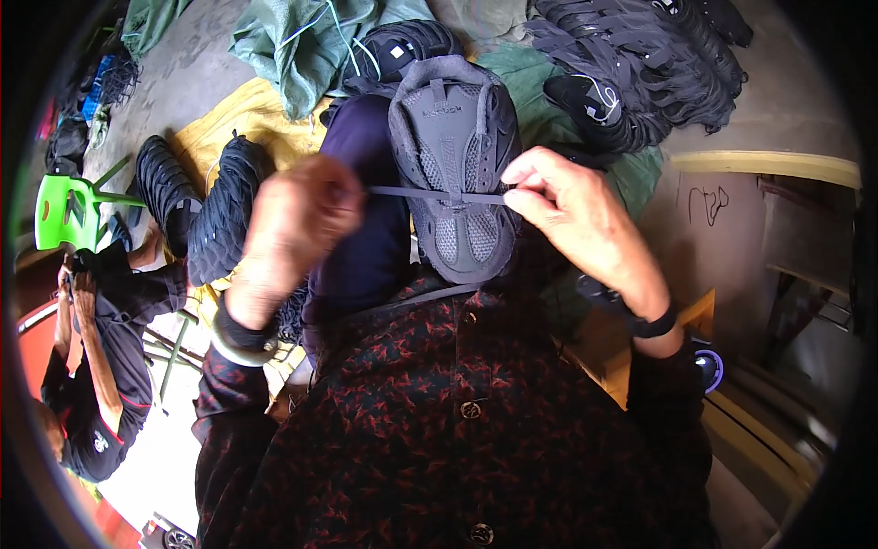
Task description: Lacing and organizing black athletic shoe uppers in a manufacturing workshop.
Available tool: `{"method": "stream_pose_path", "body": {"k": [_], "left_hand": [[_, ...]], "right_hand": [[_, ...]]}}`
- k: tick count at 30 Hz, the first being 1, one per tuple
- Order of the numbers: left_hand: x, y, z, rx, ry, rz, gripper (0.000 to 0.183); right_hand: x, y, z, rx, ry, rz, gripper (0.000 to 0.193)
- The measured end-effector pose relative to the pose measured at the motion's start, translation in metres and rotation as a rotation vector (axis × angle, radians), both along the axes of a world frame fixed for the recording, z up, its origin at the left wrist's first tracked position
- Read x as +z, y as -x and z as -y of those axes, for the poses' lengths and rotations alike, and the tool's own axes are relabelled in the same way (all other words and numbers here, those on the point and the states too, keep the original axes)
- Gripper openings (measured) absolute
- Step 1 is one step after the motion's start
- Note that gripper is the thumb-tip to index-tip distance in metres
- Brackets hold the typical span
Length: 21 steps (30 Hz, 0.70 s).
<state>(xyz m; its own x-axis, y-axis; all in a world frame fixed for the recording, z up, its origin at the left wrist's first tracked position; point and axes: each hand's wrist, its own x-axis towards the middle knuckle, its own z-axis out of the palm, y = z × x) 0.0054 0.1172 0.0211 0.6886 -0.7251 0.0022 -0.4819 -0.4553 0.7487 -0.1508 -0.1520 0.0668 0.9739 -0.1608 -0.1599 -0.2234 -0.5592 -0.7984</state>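
Note:
A dark grey shoe upper (pixel 453 137) lies on my lap, its toe toward me and its tongue facing up. A flat grey shoelace (pixel 412 193) runs straight across it, passing through near the base of the tongue. My left hand (pixel 306 224), blurred by motion, has its fingers closed on the lace's left end, out to the side of the shoe. Close by the shoe's right edge, my right hand (pixel 572 206) pinches the lace between thumb and forefinger. The lace looks taut between both hands.
Stacks of dark uppers (pixel 215 206) lie on a yellow sack at left. A larger pile (pixel 640 64) lies at the far right. Green sacking (pixel 311 41) is at the back. A green plastic chair (pixel 73 210) and another person (pixel 101 366) are at far left.

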Motion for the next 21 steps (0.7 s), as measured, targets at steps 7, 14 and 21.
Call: {"method": "stream_pose_path", "body": {"k": [7,14,21], "left_hand": [[-0.069,-0.132,-0.261,0.627,-0.661,0.383,0.024],[-0.074,-0.162,-0.574,1.050,-0.761,0.231,0.044],[-0.012,-0.120,-0.702,1.413,-0.678,0.325,0.047]], "right_hand": [[0.043,0.019,0.067,-0.065,-0.600,-0.343,0.021],[0.063,0.076,0.167,-0.231,-1.087,0.015,0.028],[0.144,0.170,0.318,-0.446,-1.247,0.440,0.038]]}}
